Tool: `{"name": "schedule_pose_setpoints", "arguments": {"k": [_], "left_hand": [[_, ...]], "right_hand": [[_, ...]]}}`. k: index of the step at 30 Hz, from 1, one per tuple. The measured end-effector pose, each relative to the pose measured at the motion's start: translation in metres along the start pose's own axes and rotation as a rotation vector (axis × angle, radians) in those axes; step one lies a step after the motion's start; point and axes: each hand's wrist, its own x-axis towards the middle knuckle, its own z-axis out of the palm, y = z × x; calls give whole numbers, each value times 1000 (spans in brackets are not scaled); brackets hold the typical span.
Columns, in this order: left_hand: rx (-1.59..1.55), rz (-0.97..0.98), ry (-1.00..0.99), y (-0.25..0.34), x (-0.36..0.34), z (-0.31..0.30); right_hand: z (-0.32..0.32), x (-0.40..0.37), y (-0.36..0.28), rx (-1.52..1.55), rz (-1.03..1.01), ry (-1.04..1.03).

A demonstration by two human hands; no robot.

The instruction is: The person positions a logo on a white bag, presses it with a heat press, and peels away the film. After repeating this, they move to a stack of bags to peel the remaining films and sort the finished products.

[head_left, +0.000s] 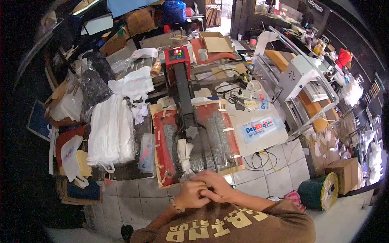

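Observation:
My left hand (189,195), with a beaded bracelet at its wrist, is closed in front of my chest. My right hand (217,186) meets it, its fingers curled and pressed against the left ones. What lies between them, if anything, is hidden. Just beyond my hands is the near end of a press handle (185,152), wrapped in white cloth. It belongs to a heat press (184,95) with a red control box (177,58) and lit display. Beneath its arm lies a red and grey taped platen (216,135), edged with tan board.
White bags (111,131) are stacked on the left, beside a printed clear packet (146,152). To the right, a white board (259,139) carries a printed "DepED" sheet (259,128) and scissors (239,102). A white-framed machine (298,79) stands farther right. Cables (263,162) trail over the tiled floor.

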Motion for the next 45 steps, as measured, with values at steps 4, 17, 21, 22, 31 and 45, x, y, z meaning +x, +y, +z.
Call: {"name": "schedule_pose_setpoints", "arguments": {"k": [4,17,21,22,31,45], "left_hand": [[-417,-166,229,-26,21,-43],[-97,-642,462,-162,98,-20],[-53,-651,485,-170,95,-14],[-93,-688,493,-165,96,-15],[-203,-752,510,-165,95,-14],[-288,-768,487,-155,97,-20]], "right_hand": [[10,-17,4,14,21,301],[11,-14,3,-147,120,-47],[7,-9,-3,-183,116,-91],[7,-9,-3,-205,112,-115],[3,-5,-9,-224,132,-198],[5,-1,-4,-282,82,-254]]}}
